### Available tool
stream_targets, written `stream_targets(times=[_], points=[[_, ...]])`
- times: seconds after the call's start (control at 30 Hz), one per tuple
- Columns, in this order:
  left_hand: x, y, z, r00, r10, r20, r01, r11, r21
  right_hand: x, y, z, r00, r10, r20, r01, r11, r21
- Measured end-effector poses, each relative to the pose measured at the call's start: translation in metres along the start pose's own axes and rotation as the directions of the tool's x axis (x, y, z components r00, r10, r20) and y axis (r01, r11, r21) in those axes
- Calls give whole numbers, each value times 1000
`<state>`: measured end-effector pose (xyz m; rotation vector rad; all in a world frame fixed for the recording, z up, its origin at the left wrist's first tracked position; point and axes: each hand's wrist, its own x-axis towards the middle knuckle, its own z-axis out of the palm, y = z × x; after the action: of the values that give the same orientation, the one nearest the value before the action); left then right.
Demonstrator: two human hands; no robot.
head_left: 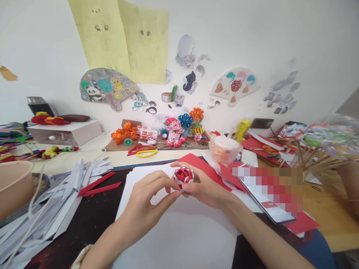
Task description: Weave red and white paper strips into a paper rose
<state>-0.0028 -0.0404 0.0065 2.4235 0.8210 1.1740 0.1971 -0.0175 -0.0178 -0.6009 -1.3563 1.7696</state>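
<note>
A red and white folded paper flower (183,174) is held up over a stack of white paper (179,231). My right hand (203,185) wraps around its side and base, fingers closed on it. At the flower's lower left, my left hand (157,190) pinches with thumb and forefinger at the edge of the base. Whether a small paper piece sits in that pinch is hard to make out. Red paper sheets (193,162) lie just behind my right hand.
White paper strips (73,186) and two red strips (102,186) lie left, near a pink bin (14,186). A phone (269,201) rests on red paper at right, by a lidded cup (224,149). Craft flowers (175,129) stand along the wall. Wrapped stems (316,138) stick out far right.
</note>
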Motion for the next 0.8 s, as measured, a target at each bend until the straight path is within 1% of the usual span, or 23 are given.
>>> stream_targets(times=[0.1,0.2,0.37,0.43,0.5,0.6,0.7,0.8], points=[[1,-1,1,1000,-9,-3,9,1000,-10,1,1,1,1000,-17,-11,17,1000,5],[2,-2,1,999,-5,-40,6,1000,27,1,0,1,1000,7,-21,-7,1000,-8],[1,-5,2,993,96,-68,-84,984,158,1,0,1,998,51,-31,-52,998,-45],[1,-7,2,989,135,-58,-121,970,210,1,1,-1,998,65,-17,-65,996,-61],[2,-9,1,984,176,-19,-164,948,273,2,2,-2,998,70,0,-70,996,-62],[3,-13,0,966,257,43,-252,882,397,2,3,-2,997,82,11,-82,995,-54],[4,-15,0,933,349,94,-345,785,514,2,2,-2,995,98,-4,-98,993,-68],[4,-14,2,898,423,124,-408,690,599,2,2,-2,995,100,-15,-101,990,-97]])
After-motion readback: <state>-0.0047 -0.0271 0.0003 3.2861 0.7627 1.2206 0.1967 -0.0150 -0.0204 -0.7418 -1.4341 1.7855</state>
